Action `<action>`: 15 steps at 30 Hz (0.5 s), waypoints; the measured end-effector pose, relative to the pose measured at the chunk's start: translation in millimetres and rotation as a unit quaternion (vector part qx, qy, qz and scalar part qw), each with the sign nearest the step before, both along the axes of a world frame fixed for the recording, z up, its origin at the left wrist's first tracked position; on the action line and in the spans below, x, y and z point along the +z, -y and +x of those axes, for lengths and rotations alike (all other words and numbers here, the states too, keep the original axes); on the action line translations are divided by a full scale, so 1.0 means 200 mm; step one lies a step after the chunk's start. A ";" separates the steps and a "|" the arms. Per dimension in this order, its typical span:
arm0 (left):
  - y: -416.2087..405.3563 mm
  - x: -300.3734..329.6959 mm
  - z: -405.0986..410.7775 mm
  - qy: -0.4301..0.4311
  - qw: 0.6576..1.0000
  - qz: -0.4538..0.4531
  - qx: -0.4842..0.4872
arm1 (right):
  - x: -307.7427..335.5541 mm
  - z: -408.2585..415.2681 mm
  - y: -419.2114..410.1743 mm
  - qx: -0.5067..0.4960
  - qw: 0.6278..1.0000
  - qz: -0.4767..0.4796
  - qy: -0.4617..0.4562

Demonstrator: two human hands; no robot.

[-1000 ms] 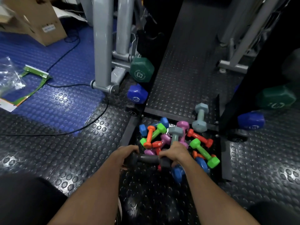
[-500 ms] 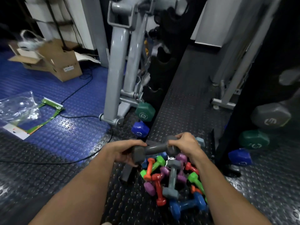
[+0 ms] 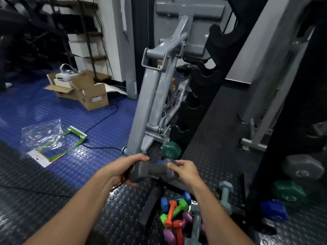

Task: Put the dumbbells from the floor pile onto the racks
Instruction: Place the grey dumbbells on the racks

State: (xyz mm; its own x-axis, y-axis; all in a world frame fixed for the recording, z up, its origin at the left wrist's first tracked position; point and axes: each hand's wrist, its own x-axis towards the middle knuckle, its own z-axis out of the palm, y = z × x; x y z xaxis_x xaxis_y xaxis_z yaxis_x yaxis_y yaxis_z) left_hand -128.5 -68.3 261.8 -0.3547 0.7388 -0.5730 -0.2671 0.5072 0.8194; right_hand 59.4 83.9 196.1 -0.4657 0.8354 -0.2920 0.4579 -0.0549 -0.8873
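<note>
Grey dumbbell was held level above floor, before black rack. Left hand fingers curled round left head; right hand fingers wrapped right head. Coloured pile lay below on floor.

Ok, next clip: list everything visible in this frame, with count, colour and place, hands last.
held dumbbell: one, dark grey, lifted above the floor between both hands
floor pile: several small dumbbells, blue, orange, green, purple, red, grey, bottom centre
left rack: black, one green dumbbell low on it
right rack dumbbells: grey, green, blue, stacked at right edge
pale grey dumbbell: one, on the floor beside the right rack
grey machine frame: one, centre
cardboard box: open, brown, on blue mat, a white headset on it
plastic packaging: clear and green, left
left hand: grips one dumbbell head
right hand: grips the other
</note>
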 end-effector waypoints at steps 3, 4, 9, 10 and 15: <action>0.03 -0.01 0.00 0.026 0.997 0.006 0.069 | 0.06 -0.07 0.03 -0.033 0.993 0.089 0.065; 0.04 -0.02 0.00 0.031 0.996 0.014 0.087 | 0.08 -0.10 0.03 -0.038 0.988 0.120 0.085; 0.07 0.01 0.04 0.066 0.981 0.061 0.172 | 0.21 -0.27 0.02 -0.022 0.983 0.167 0.078; 0.06 0.01 0.04 0.069 0.979 0.070 0.179 | 0.23 -0.29 0.01 -0.036 0.983 0.168 0.061; 0.05 0.05 0.04 0.098 0.965 0.118 0.214 | 0.26 -0.35 0.02 -0.093 0.972 0.215 0.032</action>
